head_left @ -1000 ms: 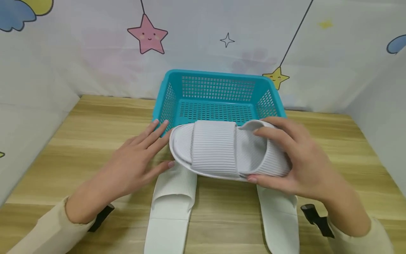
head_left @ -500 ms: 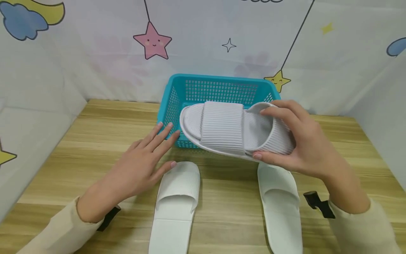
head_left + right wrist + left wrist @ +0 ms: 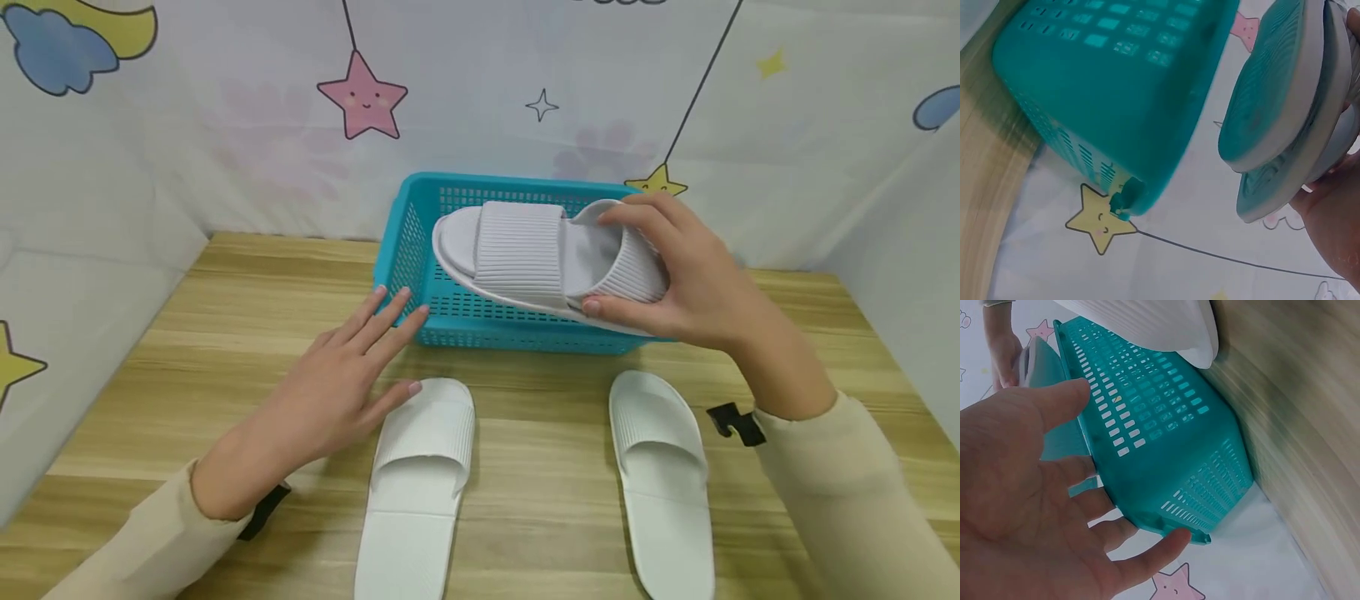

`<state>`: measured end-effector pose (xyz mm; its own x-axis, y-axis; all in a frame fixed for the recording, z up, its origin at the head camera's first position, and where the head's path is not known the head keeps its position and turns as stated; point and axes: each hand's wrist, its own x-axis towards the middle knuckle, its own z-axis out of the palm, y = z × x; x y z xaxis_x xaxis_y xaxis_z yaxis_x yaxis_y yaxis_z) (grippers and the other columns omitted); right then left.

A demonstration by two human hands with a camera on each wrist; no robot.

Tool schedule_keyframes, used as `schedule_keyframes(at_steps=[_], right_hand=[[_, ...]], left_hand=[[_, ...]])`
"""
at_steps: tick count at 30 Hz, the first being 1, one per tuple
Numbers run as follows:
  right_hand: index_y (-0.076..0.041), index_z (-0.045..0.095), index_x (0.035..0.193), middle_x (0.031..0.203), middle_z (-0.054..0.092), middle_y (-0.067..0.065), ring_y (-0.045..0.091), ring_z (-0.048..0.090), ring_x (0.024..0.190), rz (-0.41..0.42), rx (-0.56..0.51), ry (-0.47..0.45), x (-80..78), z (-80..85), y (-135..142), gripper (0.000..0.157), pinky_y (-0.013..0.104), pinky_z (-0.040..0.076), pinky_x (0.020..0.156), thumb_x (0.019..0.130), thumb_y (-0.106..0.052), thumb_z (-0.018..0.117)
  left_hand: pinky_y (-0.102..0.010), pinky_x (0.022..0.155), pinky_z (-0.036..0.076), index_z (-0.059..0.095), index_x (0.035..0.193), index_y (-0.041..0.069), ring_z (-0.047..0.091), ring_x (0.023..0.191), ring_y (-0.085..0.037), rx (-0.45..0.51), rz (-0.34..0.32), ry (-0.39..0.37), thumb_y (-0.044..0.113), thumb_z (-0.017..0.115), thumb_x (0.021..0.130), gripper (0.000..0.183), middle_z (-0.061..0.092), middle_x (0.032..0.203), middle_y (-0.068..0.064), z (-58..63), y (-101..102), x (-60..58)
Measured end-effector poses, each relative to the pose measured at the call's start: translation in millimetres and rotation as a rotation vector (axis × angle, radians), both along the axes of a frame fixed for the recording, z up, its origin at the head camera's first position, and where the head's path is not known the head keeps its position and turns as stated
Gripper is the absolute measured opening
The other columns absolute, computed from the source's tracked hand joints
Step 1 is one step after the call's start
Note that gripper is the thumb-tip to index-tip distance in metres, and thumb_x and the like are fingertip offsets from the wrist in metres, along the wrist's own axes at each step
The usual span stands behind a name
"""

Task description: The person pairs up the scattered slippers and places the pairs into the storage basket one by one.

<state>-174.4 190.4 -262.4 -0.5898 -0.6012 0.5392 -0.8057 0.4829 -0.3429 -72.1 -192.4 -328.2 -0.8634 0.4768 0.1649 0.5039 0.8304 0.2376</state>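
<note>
Right hand (image 3: 697, 275) up over the basket, and it has a firm pinch on the pale grey slippers (image 3: 521, 254): thumb along the near side, fingers over the far side, the bundle caught between them at its right end. The right wrist view gives us two soles, one against the other, lifted clear of the rim. The slippers reach out leftward from those fingers, toe pointing left, hanging above the turquoise basket (image 3: 525, 337).

Over to the left hand (image 3: 337, 392): fingers straight out and a little spread, nothing in them, tips right by the basket's near left corner. Whether they touch the rim, I cannot tell. Its thumb tip is beside the toe of the left white slipper (image 3: 412, 500), which lies on the wooden table (image 3: 543, 500); the right white slipper (image 3: 663, 492) lies well apart from it, both in front of the basket.

And here's the change! Half a second ago the grey slippers crossed the basket's near edge; now they are farther back, most of their length over the inside, and the right arm has stretched forward with them. The left hand has hardly shifted, and the basket and white pair hold their places.
</note>
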Motion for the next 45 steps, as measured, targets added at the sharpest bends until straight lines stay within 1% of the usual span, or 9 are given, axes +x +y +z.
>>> schedule_keyframes(at_steps=[5,11,14,18,22,27,30,37,45], right_hand=[[-0.013,0.062,0.141,0.141,0.058,0.010,0.023,0.055,0.116,-0.010,0.029,-0.031,-12.7,-5.4,0.0,0.075,0.032,0.046,0.081,0.075,-0.027,0.093],[-0.015,0.062,0.141,0.138,0.060,0.011,0.026,0.054,0.115,-0.013,0.048,-0.021,-30.0,-9.3,-3.9,0.074,0.040,0.044,0.081,0.077,-0.034,0.092],[-0.016,0.063,0.141,0.139,0.061,0.011,0.030,0.052,0.122,-0.030,0.066,-0.017,-38.4,-12.8,-7.9,0.072,0.048,0.041,0.092,0.078,-0.039,0.090],[-0.018,0.062,0.142,0.143,0.060,0.010,0.033,0.046,0.131,-0.077,0.115,-0.024,-48.2,-17.9,-13.4,0.072,0.057,0.031,0.106,0.081,-0.047,0.086],[-0.019,0.060,0.143,0.146,0.058,0.010,0.034,0.044,0.130,-0.104,0.156,-0.049,-55.7,-21.7,-17.6,0.073,0.059,0.027,0.107,0.082,-0.050,0.084],[-0.019,0.059,0.143,0.146,0.058,0.011,0.034,0.045,0.125,-0.121,0.177,-0.092,-63.8,-27.6,-21.5,0.073,0.056,0.034,0.099,0.084,-0.054,0.083],[-0.016,0.060,0.142,0.145,0.058,0.013,0.035,0.046,0.121,-0.117,0.168,-0.096,-69.7,-34.8,-24.6,0.073,0.054,0.036,0.096,0.083,-0.052,0.084],[-0.014,0.058,0.142,0.151,0.054,0.013,0.038,0.042,0.138,-0.117,0.169,-0.141,-81.0,-50.8,-29.0,0.073,0.059,0.033,0.110,0.083,-0.046,0.088],[-0.013,0.056,0.140,0.154,0.050,0.013,0.038,0.039,0.142,-0.128,0.195,-0.217,-87.1,-51.4,-32.5,0.072,0.060,0.035,0.112,0.083,-0.042,0.089]], left_hand=[[-0.071,0.109,0.044,0.026,0.170,0.018,0.014,0.164,-0.037,-0.002,0.003,-0.007,0.040,0.068,0.104,0.081,0.019,0.177,-0.010,-2.2,1.4,-1.0],[-0.072,0.106,0.046,0.027,0.170,0.018,0.015,0.164,-0.037,-0.002,0.004,0.003,0.039,0.068,0.104,0.080,0.021,0.176,-0.011,-0.1,1.7,-0.8],[-0.072,0.105,0.046,0.027,0.170,0.017,0.015,0.164,-0.038,-0.002,0.004,0.004,0.039,0.068,0.104,0.080,0.021,0.176,-0.011,0.5,1.5,-0.5],[-0.071,0.108,0.045,0.027,0.170,0.017,0.015,0.164,-0.038,0.000,-0.001,0.011,0.038,0.069,0.104,0.081,0.020,0.177,-0.010,0.1,2.1,-0.6],[-0.070,0.110,0.043,0.029,0.169,0.016,0.016,0.163,-0.037,-0.001,0.000,0.026,0.038,0.069,0.104,0.080,0.023,0.176,-0.011,-1.0,2.7,-1.1],[-0.070,0.109,0.044,0.030,0.169,0.017,0.018,0.163,-0.037,0.001,-0.002,0.035,0.038,0.070,0.103,0.080,0.025,0.175,-0.012,-2.1,1.9,-1.1],[-0.069,0.109,0.044,0.030,0.169,0.017,0.018,0.163,-0.037,0.004,-0.002,0.028,0.037,0.070,0.103,0.080,0.026,0.175,-0.012,-2.1,0.8,0.0],[-0.070,0.109,0.043,0.030,0.169,0.017,0.018,0.163,-0.037,0.012,-0.004,0.022,0.036,0.069,0.104,0.078,0.025,0.175,-0.011,-2.1,1.6,0.9],[-0.070,0.106,0.046,0.031,0.169,0.017,0.019,0.163,-0.038,0.016,-0.003,0.041,0.037,0.070,0.103,0.079,0.025,0.175,-0.011,-3.2,2.3,-1.9]])
